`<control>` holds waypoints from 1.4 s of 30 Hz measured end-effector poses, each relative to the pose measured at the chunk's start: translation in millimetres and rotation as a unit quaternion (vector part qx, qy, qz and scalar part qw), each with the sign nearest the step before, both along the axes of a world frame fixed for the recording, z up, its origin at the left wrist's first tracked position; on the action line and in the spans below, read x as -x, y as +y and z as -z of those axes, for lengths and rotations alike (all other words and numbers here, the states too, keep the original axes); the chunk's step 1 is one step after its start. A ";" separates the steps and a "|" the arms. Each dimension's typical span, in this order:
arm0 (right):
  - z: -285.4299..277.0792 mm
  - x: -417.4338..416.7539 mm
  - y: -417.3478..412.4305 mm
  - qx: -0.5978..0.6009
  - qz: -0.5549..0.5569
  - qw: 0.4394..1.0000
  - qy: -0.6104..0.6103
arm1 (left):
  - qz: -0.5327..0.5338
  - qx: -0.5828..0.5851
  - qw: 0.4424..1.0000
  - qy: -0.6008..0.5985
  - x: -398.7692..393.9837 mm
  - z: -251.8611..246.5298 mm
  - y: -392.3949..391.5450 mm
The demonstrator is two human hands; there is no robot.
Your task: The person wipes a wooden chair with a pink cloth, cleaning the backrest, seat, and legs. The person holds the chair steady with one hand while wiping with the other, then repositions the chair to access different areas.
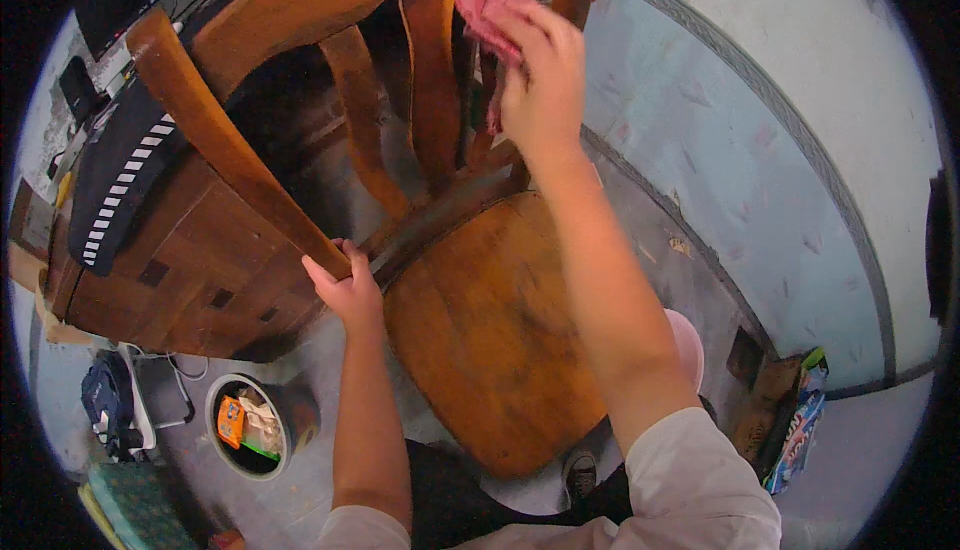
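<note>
A wooden chair (495, 325) with a curved, slatted back stands before me, its seat towards my legs. My right hand (546, 73) holds a pink cloth (491, 13) against the back, just below the top rail at its right end; part of the cloth hangs down beside the slats. My left hand (349, 283) grips the near end of the chair's left armrest (247, 160), thumb on one side and fingers on the other. My right forearm crosses over and hides the right part of the chair.
A wooden cabinet (202, 265) stands left. Below it are a waste bin (283, 430) holding wrappers and a dark blue bag (107, 400). A pink bucket (686, 347) is partly behind my right arm. Cardboard and a colourful package (799, 430) lie by the blue wall (720, 145).
</note>
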State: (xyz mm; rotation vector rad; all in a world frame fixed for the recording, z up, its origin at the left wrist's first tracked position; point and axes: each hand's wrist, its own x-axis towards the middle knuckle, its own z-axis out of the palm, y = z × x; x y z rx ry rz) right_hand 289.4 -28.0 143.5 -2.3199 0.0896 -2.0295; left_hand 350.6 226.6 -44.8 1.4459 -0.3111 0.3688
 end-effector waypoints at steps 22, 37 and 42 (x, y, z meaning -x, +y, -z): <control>108.9 49.2 4.4 -0.008 -0.043 0.980 0.196 | 0.018 0.019 1.000 0.000 -0.7 -1.2 -1.2; 14.4 -8.7 53.8 0.041 -0.091 0.995 -0.006 | 0.035 -0.019 0.999 0.009 -5.7 10.5 5.6; -39.8 -16.9 39.4 0.042 -0.115 0.992 -0.036 | 0.052 -0.021 0.998 0.014 -4.2 8.9 6.9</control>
